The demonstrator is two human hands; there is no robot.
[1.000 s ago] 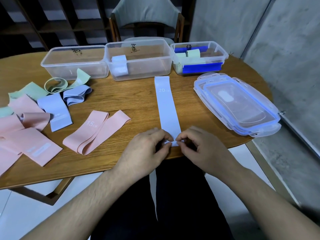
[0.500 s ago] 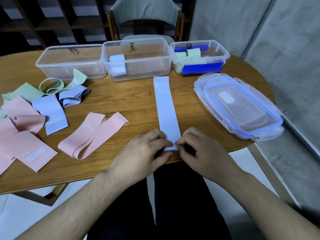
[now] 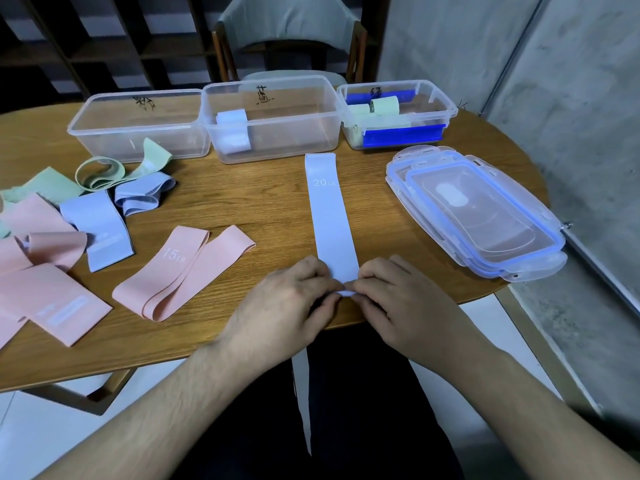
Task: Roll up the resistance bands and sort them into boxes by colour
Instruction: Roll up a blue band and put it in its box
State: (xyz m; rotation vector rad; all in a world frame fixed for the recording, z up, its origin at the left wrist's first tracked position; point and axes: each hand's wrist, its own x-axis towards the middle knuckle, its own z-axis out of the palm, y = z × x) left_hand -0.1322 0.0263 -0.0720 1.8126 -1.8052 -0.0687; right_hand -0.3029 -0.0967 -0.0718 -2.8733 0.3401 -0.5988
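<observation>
Lavender flat rubbery resistance band (image 3: pixel 330 216) lies lengthwise at centre frame on the wooden surface (image 3: pixel 242 202); left hand (image 3: pixel 291 303) and right hand (image 3: pixel 398 299) both pinch its near end. Three clear plastic boxes (image 3: pixel 277 116) line the top.

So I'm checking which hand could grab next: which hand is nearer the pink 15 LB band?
Left. The left hand sits just right of the pink 15 LB band; the right hand lies farther right, both pinching the blue band.
</observation>
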